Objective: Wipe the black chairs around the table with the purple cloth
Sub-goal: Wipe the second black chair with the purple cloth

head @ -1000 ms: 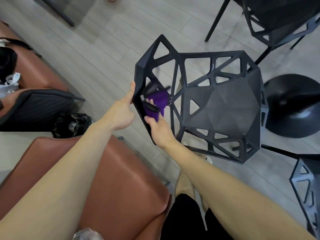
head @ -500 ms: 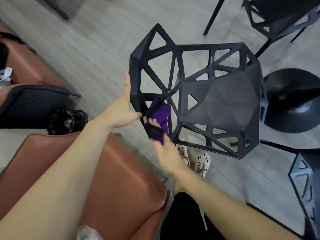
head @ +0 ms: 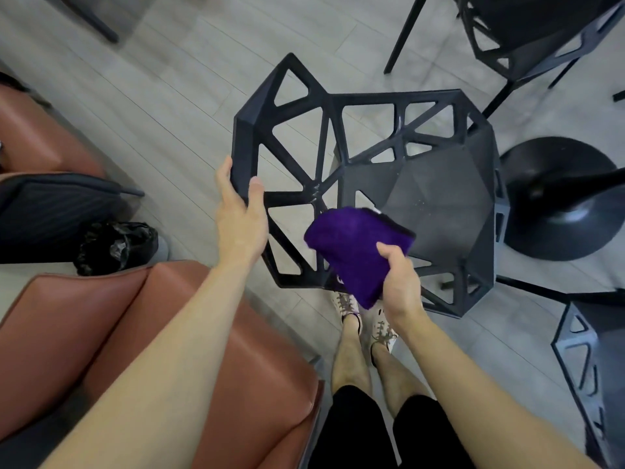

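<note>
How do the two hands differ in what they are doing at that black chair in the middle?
The left hand grips the back rim of the black chair, thumb over the edge; the right hand holds the bunched purple cloth. The left hand touches the chair directly; the right hand touches only the cloth, by the seat's near edge. Both are bare, with fingers curled round something.

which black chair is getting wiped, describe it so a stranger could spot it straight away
Start at the brown leather seat at lower left; just right of it, in mid-frame, stands a black chair with triangular cut-outs. Unlike the top-right chair and lower-right chair, the left hand grips its rim and the right hand holds the purple cloth over it.
</note>
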Demonstrator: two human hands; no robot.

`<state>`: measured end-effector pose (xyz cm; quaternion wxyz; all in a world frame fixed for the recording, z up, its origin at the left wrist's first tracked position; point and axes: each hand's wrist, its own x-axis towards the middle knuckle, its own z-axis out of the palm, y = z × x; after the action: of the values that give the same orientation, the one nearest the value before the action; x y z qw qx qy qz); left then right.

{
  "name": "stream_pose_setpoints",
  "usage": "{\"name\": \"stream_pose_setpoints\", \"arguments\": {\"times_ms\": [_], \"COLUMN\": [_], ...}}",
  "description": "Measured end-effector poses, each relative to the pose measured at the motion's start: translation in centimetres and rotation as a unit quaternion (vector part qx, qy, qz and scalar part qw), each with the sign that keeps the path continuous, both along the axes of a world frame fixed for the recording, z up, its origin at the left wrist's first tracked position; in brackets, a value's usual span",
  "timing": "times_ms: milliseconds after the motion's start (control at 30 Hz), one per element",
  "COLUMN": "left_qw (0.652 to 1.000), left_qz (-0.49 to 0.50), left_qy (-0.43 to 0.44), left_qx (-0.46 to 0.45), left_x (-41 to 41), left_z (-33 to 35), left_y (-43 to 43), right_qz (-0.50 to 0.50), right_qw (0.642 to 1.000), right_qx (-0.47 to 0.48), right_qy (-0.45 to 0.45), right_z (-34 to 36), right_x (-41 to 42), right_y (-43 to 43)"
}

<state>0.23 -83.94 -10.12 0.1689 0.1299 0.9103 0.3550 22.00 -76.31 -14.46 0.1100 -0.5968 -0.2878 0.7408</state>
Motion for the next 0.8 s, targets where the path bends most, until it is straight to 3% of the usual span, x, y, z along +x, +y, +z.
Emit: {"name": "stream_pose_setpoints", "arguments": {"times_ms": [67,133,200,267,333,400,500,667,800], "left_qw": [0.997,0.992,0.99,0.989,0.987,0.986,0.985,0.984,0.984], "left_qz": [0.024,0.029,0.026,0.021,0.014,0.012,0.008,0.013,0.016], "left_qy": [0.051,0.101,0.116,0.126,0.137,0.141,0.144,0.145,0.142], "left_qx": [0.043,0.07,0.079,0.078,0.077,0.084,0.095,0.106,0.105], "left_x": [0.7,0.6,0.2,0.2,0.2,0.0,-0.2,-0.1,-0.3], "left_z": [-1.6,-2.6,-3.3,-3.4,-3.7,-4.0,-4.4,-4.6,-4.3], "left_y": [0.5,0.6,0.5,0.0,-0.4,-0.5,-0.6,-0.7,-0.8], "right_qz": [0.042,0.175,0.334,0.426,0.426,0.394,0.392,0.34,0.312], "right_qw": [0.998,0.979,0.935,0.899,0.898,0.916,0.914,0.934,0.945], "right_qx": [0.048,0.093,0.092,0.097,0.108,0.072,0.048,0.045,0.033], "right_qy": [0.008,-0.038,-0.081,-0.039,-0.005,-0.026,-0.095,-0.096,-0.096], "right_z": [1.6,1.2,-1.7,-3.3,-3.4,-3.6,-6.0,-10.7,-9.7], "right_x": [0.3,0.3,0.6,1.0,0.6,-1.2,-5.7,-12.8,-9.8], "right_y": [-0.1,-1.9,-5.2,-8.4,-9.9,-9.3,-5.9,-0.5,-2.9]}}
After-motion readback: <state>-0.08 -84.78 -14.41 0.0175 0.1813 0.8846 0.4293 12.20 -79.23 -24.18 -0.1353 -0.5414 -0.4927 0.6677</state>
